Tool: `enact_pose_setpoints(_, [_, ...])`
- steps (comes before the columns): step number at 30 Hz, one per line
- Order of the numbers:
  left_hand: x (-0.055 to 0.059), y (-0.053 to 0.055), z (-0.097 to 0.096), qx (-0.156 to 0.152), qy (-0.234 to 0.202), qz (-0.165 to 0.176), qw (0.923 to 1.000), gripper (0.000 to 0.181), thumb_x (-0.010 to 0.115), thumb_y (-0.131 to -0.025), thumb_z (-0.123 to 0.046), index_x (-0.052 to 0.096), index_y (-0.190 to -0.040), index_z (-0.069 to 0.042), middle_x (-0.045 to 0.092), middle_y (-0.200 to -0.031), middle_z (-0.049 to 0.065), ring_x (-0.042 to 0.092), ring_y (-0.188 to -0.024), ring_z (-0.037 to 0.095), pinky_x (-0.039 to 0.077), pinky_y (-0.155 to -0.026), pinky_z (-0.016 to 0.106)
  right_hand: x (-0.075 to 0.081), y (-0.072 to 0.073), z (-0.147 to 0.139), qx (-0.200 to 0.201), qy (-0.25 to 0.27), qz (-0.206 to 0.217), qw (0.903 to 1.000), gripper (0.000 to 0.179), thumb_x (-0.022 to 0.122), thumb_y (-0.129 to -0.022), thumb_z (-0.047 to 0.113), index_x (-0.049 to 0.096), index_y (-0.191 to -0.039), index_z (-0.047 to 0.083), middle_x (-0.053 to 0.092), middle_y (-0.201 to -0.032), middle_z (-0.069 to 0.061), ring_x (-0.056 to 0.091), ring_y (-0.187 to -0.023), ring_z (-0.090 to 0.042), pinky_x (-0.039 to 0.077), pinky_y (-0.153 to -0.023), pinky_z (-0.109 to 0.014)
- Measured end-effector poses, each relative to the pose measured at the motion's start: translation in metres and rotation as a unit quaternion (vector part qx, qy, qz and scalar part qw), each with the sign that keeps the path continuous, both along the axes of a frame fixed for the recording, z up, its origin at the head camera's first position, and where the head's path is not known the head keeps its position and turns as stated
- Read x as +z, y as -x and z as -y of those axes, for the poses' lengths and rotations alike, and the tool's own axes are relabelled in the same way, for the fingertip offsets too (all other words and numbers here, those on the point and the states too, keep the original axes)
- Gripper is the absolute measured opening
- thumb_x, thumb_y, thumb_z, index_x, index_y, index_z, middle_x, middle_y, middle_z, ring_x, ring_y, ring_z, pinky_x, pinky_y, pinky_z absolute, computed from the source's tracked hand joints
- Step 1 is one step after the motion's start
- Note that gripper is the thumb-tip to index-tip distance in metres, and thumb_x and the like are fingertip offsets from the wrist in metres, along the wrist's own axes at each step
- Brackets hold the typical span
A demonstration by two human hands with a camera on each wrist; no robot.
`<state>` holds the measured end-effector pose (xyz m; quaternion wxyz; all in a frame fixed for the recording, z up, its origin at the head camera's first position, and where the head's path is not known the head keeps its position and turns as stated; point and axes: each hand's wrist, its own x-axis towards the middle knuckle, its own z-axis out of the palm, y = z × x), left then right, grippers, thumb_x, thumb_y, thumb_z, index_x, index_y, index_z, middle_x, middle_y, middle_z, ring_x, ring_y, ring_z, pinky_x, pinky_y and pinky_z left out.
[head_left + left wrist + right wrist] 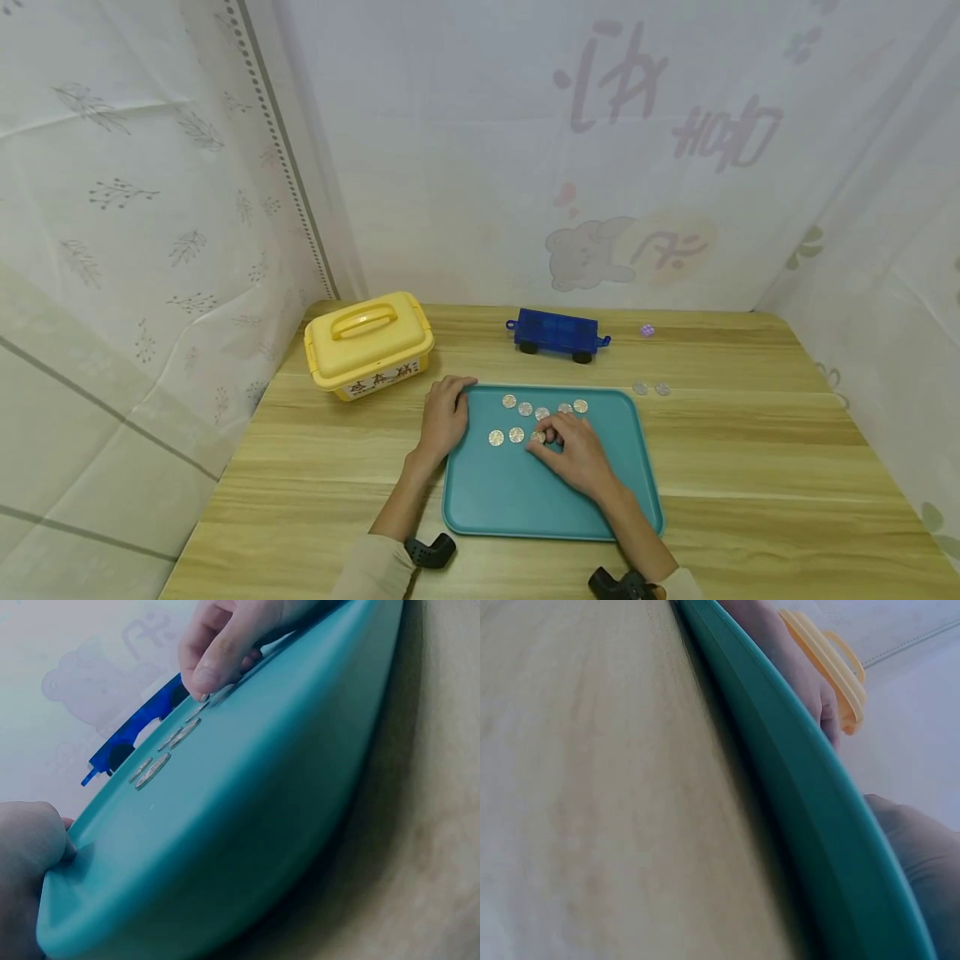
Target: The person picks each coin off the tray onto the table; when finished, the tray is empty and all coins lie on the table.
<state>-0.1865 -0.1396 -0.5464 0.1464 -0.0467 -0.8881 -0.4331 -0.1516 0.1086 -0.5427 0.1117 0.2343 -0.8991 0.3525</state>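
A teal tray (525, 500) lies on the wooden table, with several coins (496, 437) laid out in two rows on its upper half. My right hand (573, 454) reaches over the tray and pinches a coin (538, 437) at the right end of the lower row, thumb and fingertips close over the surface. At the tray's upper left corner, my left hand (444, 421) grips the rim, its thumb on the inner side. The left wrist view shows the right hand (232, 645) with fingertips down at the coins (154, 772); in the right wrist view the tray wall (802, 787) hides them.
A yellow lidded box (367, 342) with a handle stands left behind the tray. Behind the tray is a blue toy wagon (557, 332) with black wheels. A small purple cube (647, 331) and two coins (662, 388) lie on the table to the right. Printed cloth hangs around the table.
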Motion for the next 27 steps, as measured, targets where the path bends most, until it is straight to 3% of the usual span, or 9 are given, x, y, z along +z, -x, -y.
enact_pose_setpoints(6, [0.001, -0.002, 0.001, 0.003, -0.003, 0.008, 1.0, 0.028, 0.054, -0.098, 0.0, 0.071, -0.119, -0.01, 0.068, -0.116, 0.009, 0.057, -0.107, 0.029, 0.041, -0.092, 0.045, 0.0, -0.001, 0.0, 0.005, 0.023, 0.005, 0.9997, 0.022, 0.082, -0.082, 0.033, 0.065, -0.092, 0.024, 0.052, -0.079, 0.014, 0.041, -0.071, -0.001, 0.034, -0.075, -0.029])
enact_pose_setpoints(16, [0.0, -0.001, 0.0, 0.001, 0.003, -0.011, 0.9999, 0.027, 0.056, -0.096, 0.0, 0.071, -0.117, -0.009, 0.069, -0.114, 0.01, 0.059, -0.105, 0.03, 0.042, -0.096, 0.049, 0.013, 0.001, -0.011, 0.006, 0.096, 0.049, 0.9942, 0.02, 0.081, -0.084, 0.025, 0.068, -0.097, 0.016, 0.06, -0.084, 0.009, 0.054, -0.076, -0.006, 0.049, -0.071, -0.025])
enact_pose_setpoints(19, [0.001, -0.001, 0.0, 0.0, 0.004, -0.008, 1.0, 0.028, 0.056, -0.097, -0.001, 0.071, -0.118, -0.009, 0.069, -0.115, 0.009, 0.059, -0.105, 0.03, 0.043, -0.097, 0.049, 0.028, 0.001, -0.026, -0.009, 0.113, 0.078, 0.9905, 0.021, 0.078, -0.087, 0.024, 0.068, -0.101, 0.013, 0.062, -0.089, 0.005, 0.058, -0.083, -0.015, 0.051, -0.077, -0.033])
enact_pose_setpoints(23, [0.002, -0.001, 0.001, 0.002, 0.005, -0.005, 1.0, 0.028, 0.055, -0.097, -0.001, 0.071, -0.118, -0.009, 0.069, -0.115, 0.01, 0.059, -0.106, 0.031, 0.042, -0.097, 0.049, 0.049, 0.004, -0.057, -0.045, 0.094, 0.107, 0.9888, 0.024, 0.072, -0.092, 0.032, 0.066, -0.108, 0.016, 0.061, -0.097, 0.003, 0.058, -0.093, -0.022, 0.049, -0.084, -0.041])
enact_pose_setpoints(27, [0.003, -0.001, -0.001, 0.003, 0.007, -0.006, 1.0, 0.028, 0.056, -0.096, 0.0, 0.071, -0.118, -0.009, 0.069, -0.115, 0.01, 0.059, -0.107, 0.031, 0.043, -0.096, 0.05, 0.056, 0.009, -0.094, -0.086, 0.071, 0.117, 0.9868, 0.029, 0.068, -0.094, 0.038, 0.064, -0.111, 0.015, 0.062, -0.105, 0.0, 0.055, -0.098, -0.019, 0.049, -0.083, -0.031])
